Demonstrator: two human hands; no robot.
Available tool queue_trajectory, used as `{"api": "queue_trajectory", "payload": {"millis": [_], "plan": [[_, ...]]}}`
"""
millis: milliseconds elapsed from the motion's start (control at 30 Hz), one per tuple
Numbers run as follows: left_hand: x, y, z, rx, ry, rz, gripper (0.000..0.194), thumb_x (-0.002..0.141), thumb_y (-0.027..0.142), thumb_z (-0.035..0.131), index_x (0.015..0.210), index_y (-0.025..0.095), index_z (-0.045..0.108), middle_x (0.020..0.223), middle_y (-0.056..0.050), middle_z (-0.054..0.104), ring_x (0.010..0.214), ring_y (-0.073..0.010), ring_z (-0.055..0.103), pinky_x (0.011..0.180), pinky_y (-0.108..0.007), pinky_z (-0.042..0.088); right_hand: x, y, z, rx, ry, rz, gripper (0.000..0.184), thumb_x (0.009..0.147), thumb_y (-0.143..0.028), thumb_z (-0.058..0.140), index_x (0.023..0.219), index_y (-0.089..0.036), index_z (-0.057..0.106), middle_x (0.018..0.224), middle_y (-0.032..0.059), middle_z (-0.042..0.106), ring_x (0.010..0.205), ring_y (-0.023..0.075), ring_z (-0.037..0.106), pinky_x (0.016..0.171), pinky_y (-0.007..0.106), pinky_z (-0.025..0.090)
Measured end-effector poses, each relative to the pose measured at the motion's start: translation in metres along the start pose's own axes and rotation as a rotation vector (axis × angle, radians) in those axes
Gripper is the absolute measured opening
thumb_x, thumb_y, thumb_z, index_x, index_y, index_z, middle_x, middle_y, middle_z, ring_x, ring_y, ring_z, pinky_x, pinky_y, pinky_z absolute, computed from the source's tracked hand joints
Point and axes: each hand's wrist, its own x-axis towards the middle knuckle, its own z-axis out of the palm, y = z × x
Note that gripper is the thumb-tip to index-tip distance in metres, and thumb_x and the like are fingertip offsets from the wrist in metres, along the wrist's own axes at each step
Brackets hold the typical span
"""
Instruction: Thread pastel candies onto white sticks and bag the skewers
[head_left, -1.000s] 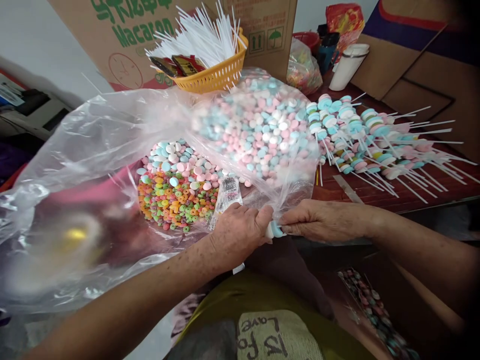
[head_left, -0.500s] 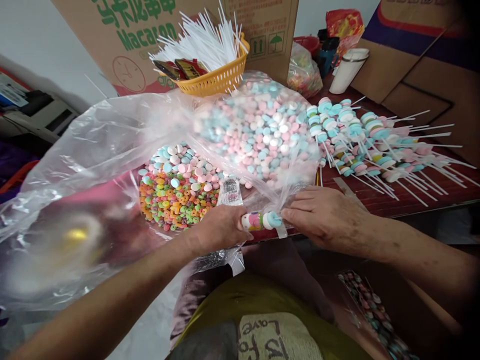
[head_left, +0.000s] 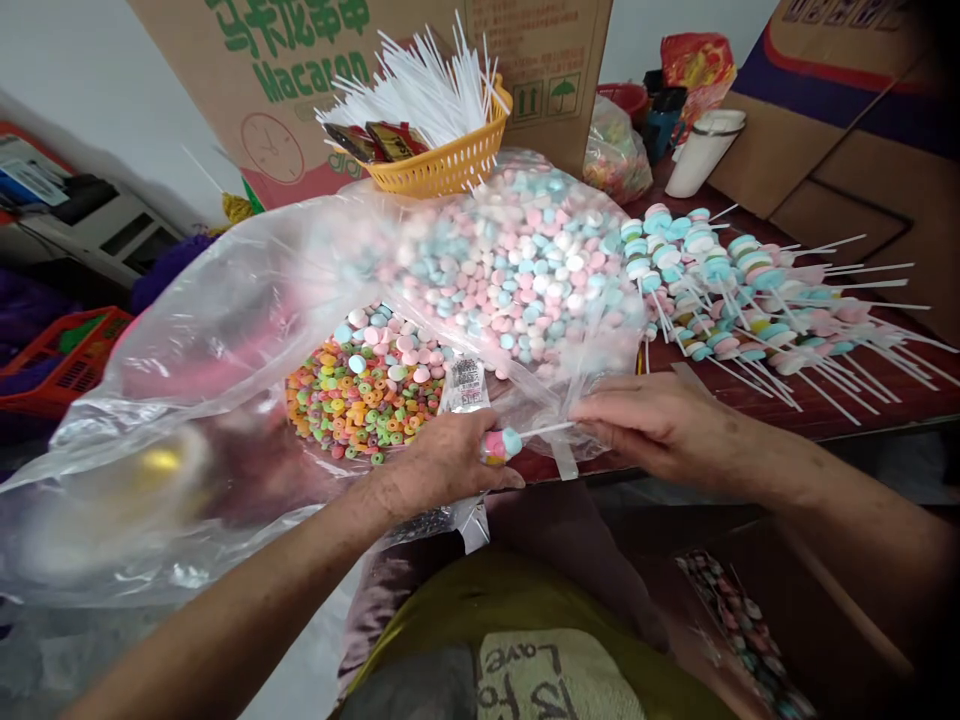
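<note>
My left hand is closed around a candy skewer; its pastel pink and blue end candies show past the thumb, and the rest is hidden in the hand. A white stick runs out of them to my right hand, which pinches its far end. Just left of the left hand lies a heap of colourful ring-shaped pieces. Behind both hands, pink, blue and white button-shaped candies fill a clear plastic bag.
Loaded skewers are piled at the right on the dark red table. An orange basket of white sticks stands at the back before a cardboard box. A white cup is nearby; packed candy lies below the table edge.
The candies have shifted left, away from my right hand, baring a length of white stick between the hands. The right hand now pinches that stick's end. The view has shifted slightly.
</note>
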Motion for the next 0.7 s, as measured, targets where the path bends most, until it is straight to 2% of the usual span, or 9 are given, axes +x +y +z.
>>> {"api": "queue_trajectory", "payload": {"millis": [133, 233, 333, 400, 467, 533, 633, 700], "plan": [[0.001, 0.012, 0.003, -0.192, -0.139, 0.014, 0.033, 0.063, 0.042, 0.071, 0.084, 0.019, 0.060, 0.072, 0.001, 0.057, 0.068, -0.0172, 0.055, 0.055, -0.025, 0.037, 0.005, -0.008, 0.017, -0.026, -0.054, -0.052, 0.027, 0.090, -0.018, 0.038, 0.071, -0.016, 0.057, 0.067, 0.0043, 0.058, 0.063, 0.0142, 0.049, 0.059, 0.026, 0.030], [0.006, 0.014, 0.002, -0.465, -0.214, 0.082, 0.049, 0.059, 0.036, 0.076, 0.102, 0.018, 0.059, 0.085, -0.002, 0.062, 0.079, -0.0197, 0.058, 0.066, -0.028, 0.043, 0.015, -0.014, 0.032, -0.003, -0.112, -0.034, 0.025, 0.087, -0.017, 0.041, 0.067, -0.016, 0.055, 0.064, 0.0033, 0.056, 0.059, 0.0133, 0.046, 0.057, 0.026, 0.027], [0.004, -0.002, -0.012, -0.772, -0.317, 0.154, 0.073, 0.061, 0.034, 0.077, 0.126, 0.021, 0.046, 0.106, -0.006, 0.061, 0.092, -0.0212, 0.058, 0.075, -0.031, 0.045, 0.017, -0.011, 0.031, 0.070, -0.104, 0.000, 0.028, 0.090, -0.021, 0.040, 0.067, -0.016, 0.054, 0.063, 0.0020, 0.055, 0.058, 0.0121, 0.044, 0.057, 0.026, 0.027], [-0.003, -0.018, -0.021, -0.840, -0.366, 0.151, 0.069, 0.066, 0.034, 0.074, 0.127, 0.023, 0.045, 0.114, -0.007, 0.058, 0.097, -0.0216, 0.057, 0.077, -0.031, 0.045, 0.014, -0.007, 0.021, 0.099, -0.066, 0.017, 0.031, 0.093, -0.024, 0.038, 0.068, -0.016, 0.054, 0.062, 0.0013, 0.053, 0.059, 0.0117, 0.043, 0.057, 0.025, 0.027], [-0.012, -0.032, -0.021, -0.810, -0.448, 0.185, 0.047, 0.069, 0.034, 0.072, 0.111, 0.019, 0.057, 0.104, -0.005, 0.061, 0.093, -0.0209, 0.058, 0.077, -0.029, 0.045, 0.012, -0.004, 0.012, 0.107, -0.031, 0.014, 0.032, 0.094, -0.025, 0.037, 0.069, -0.017, 0.054, 0.062, 0.0009, 0.052, 0.060, 0.0118, 0.043, 0.057, 0.024, 0.028], [-0.021, -0.039, -0.010, -0.838, -0.514, 0.206, 0.030, 0.076, 0.039, 0.065, 0.094, 0.016, 0.059, 0.082, -0.001, 0.062, 0.074, -0.0156, 0.058, 0.067, -0.025, 0.045, 0.012, -0.005, 0.007, 0.102, -0.020, -0.012, 0.031, 0.094, -0.025, 0.037, 0.068, -0.017, 0.054, 0.062, 0.0005, 0.051, 0.061, 0.0119, 0.043, 0.058, 0.024, 0.029], [-0.029, -0.037, 0.012, -0.977, -0.506, 0.141, 0.030, 0.082, 0.046, 0.055, 0.088, 0.017, 0.051, 0.057, 0.006, 0.049, 0.045, -0.0069, 0.045, 0.046, -0.019, 0.036, 0.020, -0.009, 0.009, 0.090, -0.070, -0.041, 0.029, 0.092, -0.023, 0.039, 0.067, -0.017, 0.053, 0.061, -0.0001, 0.049, 0.061, 0.0119, 0.042, 0.059, 0.024, 0.028], [-0.032, -0.031, 0.022, -1.000, -0.481, 0.097, 0.033, 0.082, 0.049, 0.055, 0.090, 0.018, 0.048, 0.051, 0.009, 0.044, 0.039, -0.0054, 0.039, 0.040, -0.017, 0.030, 0.028, -0.011, 0.014, 0.102, -0.104, -0.052, 0.029, 0.092, -0.023, 0.039, 0.067, -0.017, 0.053, 0.061, -0.0003, 0.048, 0.061, 0.0117, 0.041, 0.058, 0.024, 0.028]]}}
